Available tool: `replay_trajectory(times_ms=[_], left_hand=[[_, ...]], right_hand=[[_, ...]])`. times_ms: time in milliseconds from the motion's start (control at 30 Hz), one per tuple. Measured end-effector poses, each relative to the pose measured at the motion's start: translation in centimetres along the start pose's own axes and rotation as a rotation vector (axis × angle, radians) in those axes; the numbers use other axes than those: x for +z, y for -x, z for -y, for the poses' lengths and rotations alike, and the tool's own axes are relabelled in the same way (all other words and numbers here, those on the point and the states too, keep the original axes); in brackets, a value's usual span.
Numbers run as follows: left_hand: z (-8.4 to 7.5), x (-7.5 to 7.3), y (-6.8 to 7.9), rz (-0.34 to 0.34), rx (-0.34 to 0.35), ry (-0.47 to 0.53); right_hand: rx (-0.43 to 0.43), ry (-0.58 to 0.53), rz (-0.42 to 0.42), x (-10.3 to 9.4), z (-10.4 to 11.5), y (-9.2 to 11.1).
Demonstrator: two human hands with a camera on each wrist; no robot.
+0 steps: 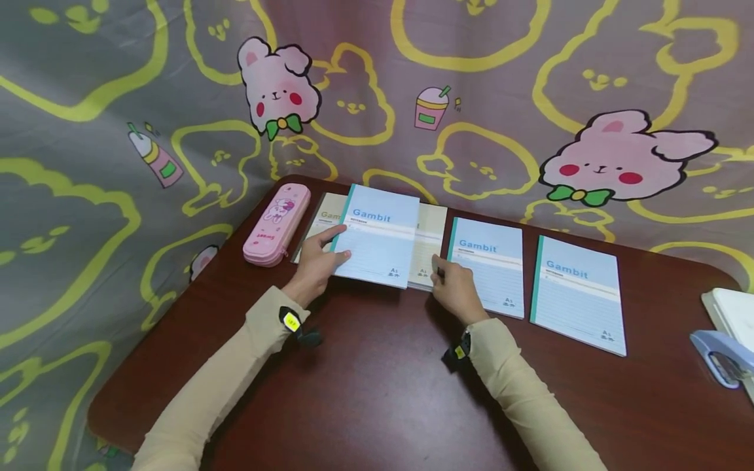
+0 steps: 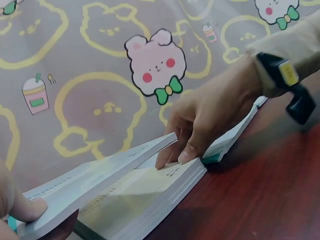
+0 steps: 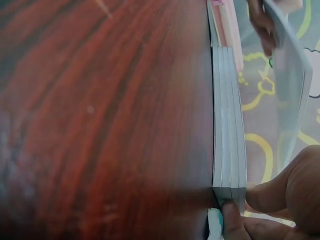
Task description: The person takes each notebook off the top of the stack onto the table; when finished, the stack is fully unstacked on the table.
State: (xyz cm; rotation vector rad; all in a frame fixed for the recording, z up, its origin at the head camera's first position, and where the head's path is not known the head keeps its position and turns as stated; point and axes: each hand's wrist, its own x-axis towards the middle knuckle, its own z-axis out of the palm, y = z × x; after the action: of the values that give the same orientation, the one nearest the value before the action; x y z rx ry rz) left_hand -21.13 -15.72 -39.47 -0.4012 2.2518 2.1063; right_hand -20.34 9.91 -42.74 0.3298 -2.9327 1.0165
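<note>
My left hand (image 1: 318, 265) holds a light blue Gambit notebook (image 1: 383, 235) by its left edge, thumb on the cover. In the left wrist view this notebook is tilted above a pile of cream notebooks (image 2: 135, 195). My right hand (image 1: 456, 288) is at the right edge of that pile, its bent fingers and thumb pinching the near corner. Another cream notebook (image 1: 309, 239) with a dark spine lies farther left, partly covered by the raised one. Right of the pile lie a second blue notebook (image 1: 491, 268), next to my right hand, and a third blue notebook (image 1: 580, 294).
A pink pencil case (image 1: 277, 226) sits at the table's left back edge. At the far right, a pale blue-purple object (image 1: 721, 353) lies beside a white item (image 1: 730, 314). A patterned curtain (image 1: 365, 98) hangs behind the brown table (image 1: 353, 392).
</note>
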Motion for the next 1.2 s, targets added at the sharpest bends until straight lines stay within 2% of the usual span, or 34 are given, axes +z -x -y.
replay_trajectory(times_ms=[200,600,1000,1100,1200], left_hand=[[-0.4,-2.6,2.4,0.002,-0.009,-0.019],[-0.5,-5.6,6.6,0.039,0.007,-0.087],[2.4,-10.5,13.3,0.018,-0.011,-0.152],[3.3,-11.2,14.4,0.004,-0.044,-0.168],[4.3,-11.7,14.9,-0.020,-0.093,-0.186]], right_hand=[[-0.003,0.005,-0.005,0.1,0.0,0.0],[-0.035,0.005,-0.033,0.1,-0.1,-0.1],[-0.059,-0.027,-0.016,0.0,0.3,0.1],[-0.066,-0.023,-0.019,-0.1,0.2,0.2],[-0.074,-0.020,-0.023,-0.1,0.1,0.2]])
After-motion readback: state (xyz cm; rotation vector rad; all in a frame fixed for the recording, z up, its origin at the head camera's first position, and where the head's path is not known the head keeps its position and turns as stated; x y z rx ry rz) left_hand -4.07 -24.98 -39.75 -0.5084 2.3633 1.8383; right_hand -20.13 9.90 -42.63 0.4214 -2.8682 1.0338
